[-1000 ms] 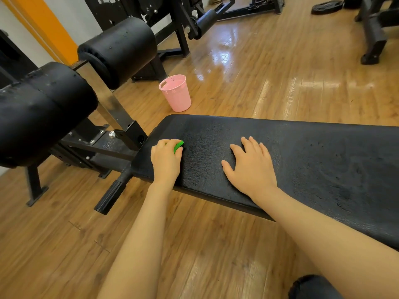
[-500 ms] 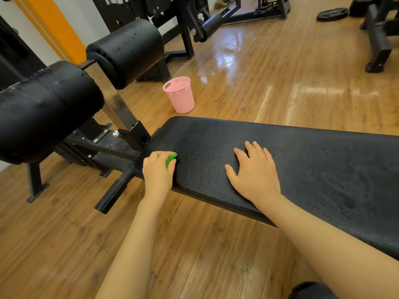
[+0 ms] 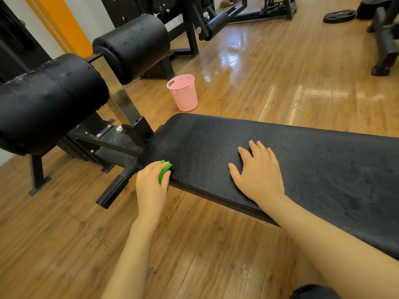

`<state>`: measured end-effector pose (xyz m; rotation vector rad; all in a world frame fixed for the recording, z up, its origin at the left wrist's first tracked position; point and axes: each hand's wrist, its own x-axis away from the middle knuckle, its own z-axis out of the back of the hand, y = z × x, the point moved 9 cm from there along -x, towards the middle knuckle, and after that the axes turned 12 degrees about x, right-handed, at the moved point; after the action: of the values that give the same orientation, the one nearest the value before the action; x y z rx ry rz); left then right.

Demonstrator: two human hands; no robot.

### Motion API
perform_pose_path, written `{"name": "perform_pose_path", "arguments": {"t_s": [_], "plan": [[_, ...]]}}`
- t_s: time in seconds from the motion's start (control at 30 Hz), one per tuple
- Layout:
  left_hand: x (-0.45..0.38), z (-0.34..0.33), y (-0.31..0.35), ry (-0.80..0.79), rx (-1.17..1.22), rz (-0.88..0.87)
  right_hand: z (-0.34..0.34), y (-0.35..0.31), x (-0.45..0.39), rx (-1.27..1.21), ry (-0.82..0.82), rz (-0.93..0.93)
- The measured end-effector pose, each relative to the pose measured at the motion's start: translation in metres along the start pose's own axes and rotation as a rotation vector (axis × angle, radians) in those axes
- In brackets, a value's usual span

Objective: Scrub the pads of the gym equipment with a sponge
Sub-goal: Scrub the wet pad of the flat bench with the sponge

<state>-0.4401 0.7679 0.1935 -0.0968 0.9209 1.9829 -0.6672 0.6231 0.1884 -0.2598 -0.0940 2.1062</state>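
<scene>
- Your left hand [image 3: 152, 186] is closed around the sponge [image 3: 164, 170], pressing it on the near-left corner of the pad [image 3: 323, 169].
- Your right hand [image 3: 259, 173] lies flat and open on the pad, holding nothing.
- The pad looks wet in patches; I judge the rollers [image 3: 133, 46] are still to scrub.

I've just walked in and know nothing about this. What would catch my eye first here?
Probably the bright green sponge, gripped in the left hand at the near left corner of the long black bench pad, where the right hand lies flat. Next, the pink basket standing on the shiny wooden floor beyond the bench, and two fat black roller pads at the left.
</scene>
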Motion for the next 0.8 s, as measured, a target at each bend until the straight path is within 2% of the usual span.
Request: {"name": "perform_pose_path", "arguments": {"t_s": [0.3, 0.5, 0.63, 0.8], "plan": [[-0.016, -0.009, 0.0, -0.063, -0.091, 0.092, -0.003, 0.001, -0.003, 0.0, 0.016, 0.001], [-0.02, 0.002, 0.016, -0.195, -0.06, 0.185, 0.008, 0.01, 0.009, -0.038, -0.171, -0.02], [-0.019, 0.03, 0.054, -0.192, -0.03, 0.2, 0.053, 0.02, 0.033, -0.042, -0.241, -0.08], [-0.022, 0.089, 0.141, -0.227, -0.007, 0.165, 0.148, 0.014, 0.045, -0.037, -0.285, -0.099]]}}
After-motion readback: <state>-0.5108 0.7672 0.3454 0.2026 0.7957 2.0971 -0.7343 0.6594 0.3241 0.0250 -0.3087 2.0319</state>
